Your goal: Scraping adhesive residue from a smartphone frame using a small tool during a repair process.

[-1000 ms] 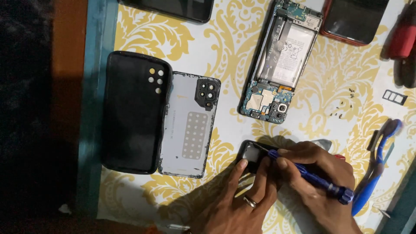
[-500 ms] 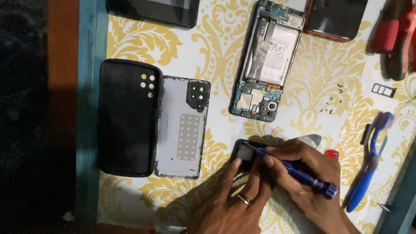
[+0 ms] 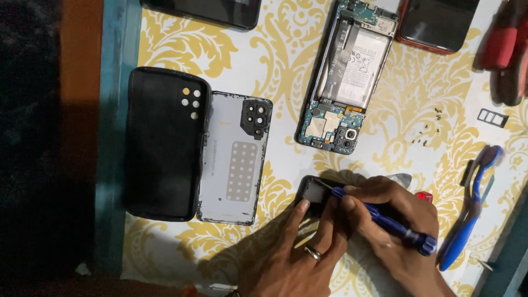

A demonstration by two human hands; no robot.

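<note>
Black plastic, a small rectangular frame piece (image 3: 316, 193), lies near the lower middle of the surface (image 3: 286, 71), directly under my two hands. My left hand (image 3: 291, 256), a ring on one finger, presses its fingertips against the near edge of the piece and pins it flat. My right hand (image 3: 393, 220) is clenched around a blue-handled screwdriver (image 3: 385, 220), whose thin metal tip touches the upper face of the piece. The piece is dark, with a raised rim and a shallow recessed centre; its right part is hidden by my fingers.

Just above it lies an opened phone (image 3: 346, 77) with battery and circuit board exposed. To the left, a grey back cover (image 3: 234, 159) lies beside a black case (image 3: 162, 143), their edges touching. Blue-handled pliers (image 3: 467, 214) rest well to the right.

Against the picture half a second earlier, both hands hold the same grip and the screwdriver tip sits at the same spot on the piece. The things on the surface keep their arrangement.
</note>
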